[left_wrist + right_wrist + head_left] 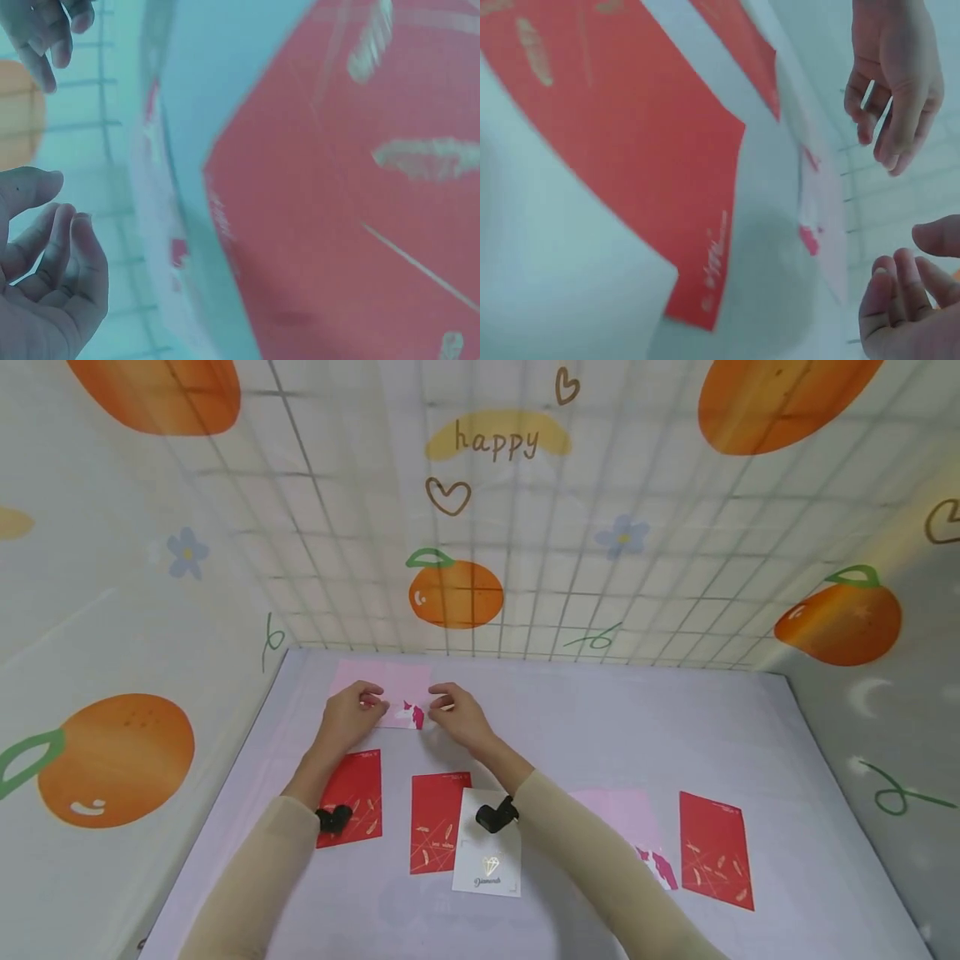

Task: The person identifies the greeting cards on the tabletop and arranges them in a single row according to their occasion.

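A pink card (401,681) with a white-and-magenta figure lies flat near the table's back edge. My left hand (354,714) is over its left side, fingers loosely bent, with a gap between thumb and fingertips. By the card's right edge hovers my right hand (459,714), its thumb and fingers likewise apart. Neither hand holds anything. In the left wrist view the left hand (49,277) shows an empty gap beside the thumb. The right wrist view shows the right hand (915,300) relaxed and empty, off the pink card (829,232).
Below the left forearm is a red card (363,793). Another red card (431,822) lies partly under a white diamond card (487,852). To the right, a second pink card (622,806), partly covered by the right sleeve, lies beside a third red card (716,852). Patterned cloth (517,527) hangs behind.
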A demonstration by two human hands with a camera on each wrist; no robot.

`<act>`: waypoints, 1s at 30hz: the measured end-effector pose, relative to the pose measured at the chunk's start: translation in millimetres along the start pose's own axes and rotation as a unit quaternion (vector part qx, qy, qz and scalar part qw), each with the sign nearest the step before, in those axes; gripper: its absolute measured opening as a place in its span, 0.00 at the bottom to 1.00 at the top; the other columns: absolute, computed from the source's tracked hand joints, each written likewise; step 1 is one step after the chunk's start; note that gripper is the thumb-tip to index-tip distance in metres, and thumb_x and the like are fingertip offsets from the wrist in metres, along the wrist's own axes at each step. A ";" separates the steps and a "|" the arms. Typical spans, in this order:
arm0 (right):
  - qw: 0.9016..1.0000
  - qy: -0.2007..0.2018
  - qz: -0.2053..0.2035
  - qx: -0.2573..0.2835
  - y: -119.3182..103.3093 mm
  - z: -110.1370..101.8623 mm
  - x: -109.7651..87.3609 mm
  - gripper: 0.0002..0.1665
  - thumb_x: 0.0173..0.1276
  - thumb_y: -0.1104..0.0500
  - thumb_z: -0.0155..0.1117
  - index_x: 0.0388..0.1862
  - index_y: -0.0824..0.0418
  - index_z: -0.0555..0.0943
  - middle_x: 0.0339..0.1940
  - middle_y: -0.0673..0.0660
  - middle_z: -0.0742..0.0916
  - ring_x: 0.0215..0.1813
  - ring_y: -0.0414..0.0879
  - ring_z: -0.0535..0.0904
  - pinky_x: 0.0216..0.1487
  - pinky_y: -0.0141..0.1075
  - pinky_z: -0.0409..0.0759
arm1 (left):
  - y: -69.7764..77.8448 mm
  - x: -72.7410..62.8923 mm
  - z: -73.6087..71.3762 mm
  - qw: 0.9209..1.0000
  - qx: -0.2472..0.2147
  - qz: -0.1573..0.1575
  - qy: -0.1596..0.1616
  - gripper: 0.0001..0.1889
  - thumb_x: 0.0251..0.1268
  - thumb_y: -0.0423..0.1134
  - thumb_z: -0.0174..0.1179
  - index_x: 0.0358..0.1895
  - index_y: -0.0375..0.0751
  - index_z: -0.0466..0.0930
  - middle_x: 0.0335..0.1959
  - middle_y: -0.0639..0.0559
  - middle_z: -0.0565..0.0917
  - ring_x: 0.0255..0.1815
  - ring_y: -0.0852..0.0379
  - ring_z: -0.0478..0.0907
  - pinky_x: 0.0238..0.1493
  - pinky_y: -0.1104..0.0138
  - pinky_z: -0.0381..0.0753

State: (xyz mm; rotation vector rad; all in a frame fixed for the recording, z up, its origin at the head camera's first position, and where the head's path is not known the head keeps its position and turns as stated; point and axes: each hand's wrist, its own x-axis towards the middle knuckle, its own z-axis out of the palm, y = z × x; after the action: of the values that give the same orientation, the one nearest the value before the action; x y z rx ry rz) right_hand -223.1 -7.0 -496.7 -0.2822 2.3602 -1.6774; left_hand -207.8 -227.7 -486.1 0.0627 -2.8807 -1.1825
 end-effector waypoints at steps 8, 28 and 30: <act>0.999 0.002 -0.049 -0.010 -4.1 -25.8 -31.1 0.22 0.71 0.61 0.64 0.63 0.55 0.77 0.45 0.53 0.84 0.44 0.48 0.79 0.41 0.37 0.81 | 26.9 -28.8 1.1 0.998 -0.025 0.051 0.000 0.18 0.69 0.44 0.65 0.57 0.43 0.78 0.48 0.47 0.83 0.47 0.47 0.83 0.44 0.55 0.85; 0.994 0.037 -0.100 -0.010 2.4 -81.2 -115.0 0.19 0.71 0.60 0.66 0.59 0.52 0.78 0.43 0.50 0.84 0.43 0.47 0.80 0.46 0.41 0.81 | 67.3 -96.3 30.9 0.990 -0.118 0.073 -0.021 0.17 0.65 0.43 0.69 0.54 0.47 0.80 0.47 0.56 0.82 0.45 0.55 0.82 0.40 0.63 0.86; 0.995 0.038 -0.095 -0.003 5.7 -84.3 -123.7 0.20 0.70 0.60 0.67 0.59 0.52 0.78 0.42 0.51 0.84 0.43 0.48 0.80 0.46 0.41 0.81 | 69.6 -102.5 36.5 0.990 -0.121 0.075 -0.015 0.17 0.64 0.43 0.69 0.54 0.47 0.81 0.46 0.57 0.83 0.44 0.57 0.82 0.40 0.64 0.86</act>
State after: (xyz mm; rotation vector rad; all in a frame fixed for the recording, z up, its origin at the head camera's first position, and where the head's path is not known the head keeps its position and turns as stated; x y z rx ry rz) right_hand -130.2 106.3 -465.8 -0.4655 2.4627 -1.7944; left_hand -108.8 -147.8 -464.1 -0.1753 -2.6856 -1.5012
